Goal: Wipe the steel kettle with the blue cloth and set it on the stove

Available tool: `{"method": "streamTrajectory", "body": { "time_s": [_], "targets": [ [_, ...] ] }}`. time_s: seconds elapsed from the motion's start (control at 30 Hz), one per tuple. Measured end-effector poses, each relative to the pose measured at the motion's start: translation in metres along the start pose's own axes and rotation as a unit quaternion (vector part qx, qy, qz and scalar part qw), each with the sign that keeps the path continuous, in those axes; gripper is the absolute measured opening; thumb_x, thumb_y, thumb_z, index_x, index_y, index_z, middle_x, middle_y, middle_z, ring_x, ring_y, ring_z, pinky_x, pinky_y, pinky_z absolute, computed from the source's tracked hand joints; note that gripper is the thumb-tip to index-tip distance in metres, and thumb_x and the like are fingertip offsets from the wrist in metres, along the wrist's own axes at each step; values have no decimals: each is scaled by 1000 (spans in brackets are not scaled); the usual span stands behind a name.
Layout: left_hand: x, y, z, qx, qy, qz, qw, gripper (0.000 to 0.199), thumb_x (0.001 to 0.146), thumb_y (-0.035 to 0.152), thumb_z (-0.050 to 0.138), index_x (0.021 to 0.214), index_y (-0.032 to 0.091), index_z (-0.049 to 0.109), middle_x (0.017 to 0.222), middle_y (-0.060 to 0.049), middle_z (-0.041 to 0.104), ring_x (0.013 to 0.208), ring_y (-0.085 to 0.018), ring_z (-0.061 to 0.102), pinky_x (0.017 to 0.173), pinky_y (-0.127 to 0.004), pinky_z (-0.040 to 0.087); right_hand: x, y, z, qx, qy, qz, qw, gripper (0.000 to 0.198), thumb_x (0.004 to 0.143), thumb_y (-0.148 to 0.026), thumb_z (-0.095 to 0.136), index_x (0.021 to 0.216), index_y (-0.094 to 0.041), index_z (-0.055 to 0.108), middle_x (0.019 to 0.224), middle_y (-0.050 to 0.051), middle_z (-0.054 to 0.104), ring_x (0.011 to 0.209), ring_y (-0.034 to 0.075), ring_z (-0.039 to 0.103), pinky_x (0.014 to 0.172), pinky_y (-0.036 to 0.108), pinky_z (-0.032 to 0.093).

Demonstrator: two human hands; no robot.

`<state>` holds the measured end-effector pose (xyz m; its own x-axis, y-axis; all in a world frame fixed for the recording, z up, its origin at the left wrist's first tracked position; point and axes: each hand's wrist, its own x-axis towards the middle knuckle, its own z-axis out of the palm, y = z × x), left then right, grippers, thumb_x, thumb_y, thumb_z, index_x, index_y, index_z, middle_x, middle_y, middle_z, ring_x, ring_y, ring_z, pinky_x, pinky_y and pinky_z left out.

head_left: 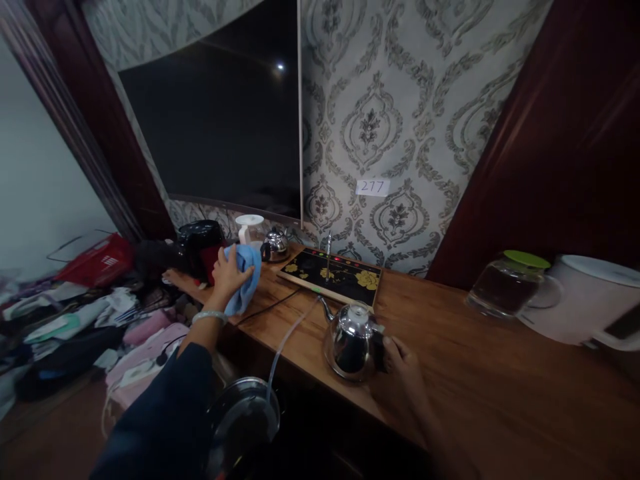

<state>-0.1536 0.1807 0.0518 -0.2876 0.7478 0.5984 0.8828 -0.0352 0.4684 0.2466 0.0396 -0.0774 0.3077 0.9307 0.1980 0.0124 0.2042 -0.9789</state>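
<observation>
A light blue cloth (246, 277) is bunched in my left hand (229, 275), held up over the left part of the wooden counter. My right hand (400, 363) grips the dark handle of a shiny metal kettle (349, 343) near the counter's front edge. The kettle is upright, its spout pointing left and back. Behind it lies a black electric tea stove panel (330, 272) with gold flowers, lit buttons and a slim metal tap. A second small metal kettle (277, 245) stands at the panel's back left.
From the panel a clear hose (286, 337) drops into a metal pot (245, 387) below the counter edge. A glass jug with green lid (510, 283) and a pale pitcher (575, 300) stand right. Clothes (105, 313) and a red basket (97, 259) lie left.
</observation>
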Motion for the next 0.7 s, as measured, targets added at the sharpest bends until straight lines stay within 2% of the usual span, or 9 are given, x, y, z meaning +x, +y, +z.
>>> {"method": "streamTrajectory", "body": {
  "time_s": [0.07, 0.1, 0.17, 0.23, 0.3, 0.37, 0.43, 0.53, 0.7],
  "targets": [
    [-8, -6, 8, 37, -27, 1, 999, 66, 78, 39, 68, 137, 12, 55, 156, -28, 38, 138, -49, 43, 109, -66, 39, 1, -1, 2, 9, 3, 6, 1000, 51, 69, -71, 71, 60, -22, 60, 53, -2, 51, 53, 16, 48, 47, 26, 35],
    [-15, -7, 14, 30, -21, 24, 999, 62, 80, 41, 65, 135, 13, 57, 156, -27, 39, 139, -48, 42, 110, -66, 38, 2, -2, 4, 11, 5, 9, 1000, 51, 68, -71, 72, 61, -22, 61, 54, -2, 52, 54, 16, 48, 47, 26, 35],
    [-38, -4, 31, -39, -23, 94, 994, 52, 83, 43, 59, 125, 14, 63, 147, -23, 52, 136, -40, 49, 114, -59, 40, 4, -7, 6, 10, -3, 18, 1000, 51, 67, -72, 72, 60, -22, 59, 54, -2, 52, 52, 14, 47, 48, 26, 36],
    [-69, 6, 52, -145, -80, 155, 974, 48, 84, 51, 56, 115, 17, 67, 128, -18, 67, 127, -35, 60, 114, -54, 44, 9, -12, 7, 7, -36, 41, 998, 54, 66, -73, 70, 55, -23, 52, 49, -5, 46, 47, 11, 41, 45, 24, 32],
    [-106, 21, 71, -230, -172, 172, 942, 52, 82, 60, 58, 113, 20, 68, 118, -13, 73, 120, -33, 66, 111, -52, 49, 15, -17, 8, 6, -75, 69, 995, 54, 66, -74, 66, 54, -24, 50, 45, -6, 44, 41, 9, 36, 41, 24, 27],
    [-142, 37, 87, -290, -236, 149, 915, 56, 81, 64, 59, 115, 21, 69, 115, -11, 76, 120, -32, 67, 107, -50, 53, 21, -20, 9, 2, -63, 73, 995, 50, 68, -68, 66, 53, -23, 51, 44, -6, 44, 39, 9, 37, 40, 23, 26],
    [-171, 53, 98, -318, -261, 128, 903, 62, 74, 66, 66, 119, 22, 68, 122, -12, 74, 123, -34, 66, 105, -50, 54, 25, -22, 10, 0, -48, 67, 997, 42, 66, -58, 71, 52, -22, 55, 45, -6, 46, 42, 9, 39, 42, 23, 29],
    [-197, 73, 111, -364, -261, 89, 890, 73, 66, 65, 74, 126, 24, 64, 122, -10, 76, 115, -34, 71, 98, -49, 59, 27, -22, 16, 13, -10, 38, 999, 27, 64, -42, 75, 57, -20, 62, 51, -6, 53, 52, 11, 47, 49, 22, 35],
    [-213, 89, 123, -383, -235, 6, 893, 81, 60, 69, 75, 126, 23, 65, 106, -10, 80, 101, -37, 76, 89, -51, 63, 22, -16, 21, 25, 48, 8, 998, 23, 67, -37, 72, 55, -19, 62, 51, -6, 53, 55, 12, 48, 52, 23, 37]
  ]
}}
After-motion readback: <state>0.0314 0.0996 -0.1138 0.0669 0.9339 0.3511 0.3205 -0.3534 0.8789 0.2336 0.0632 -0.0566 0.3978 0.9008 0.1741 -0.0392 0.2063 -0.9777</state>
